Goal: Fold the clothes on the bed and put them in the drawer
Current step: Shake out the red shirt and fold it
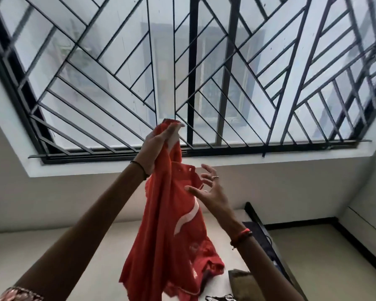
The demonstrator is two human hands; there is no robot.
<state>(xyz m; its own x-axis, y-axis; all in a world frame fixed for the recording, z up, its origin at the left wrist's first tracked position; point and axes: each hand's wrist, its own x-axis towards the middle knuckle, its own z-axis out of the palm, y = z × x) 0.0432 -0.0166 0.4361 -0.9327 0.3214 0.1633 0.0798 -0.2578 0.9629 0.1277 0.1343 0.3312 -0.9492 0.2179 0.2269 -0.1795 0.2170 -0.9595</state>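
Red garment [174,224] held aloft before the barred window [226,72].
Gripped at its top edge in the curled fingers of the left hand [159,146], flanked by the wide-spread fingers of the right hand [208,190]; below the window, pale bed [85,257] with an olive cloth [240,283], white wall [291,187] between.

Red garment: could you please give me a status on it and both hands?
Left hand grips red garment by its top, held high. Right hand open beside it. Garment hangs unfolded; nothing in the way.
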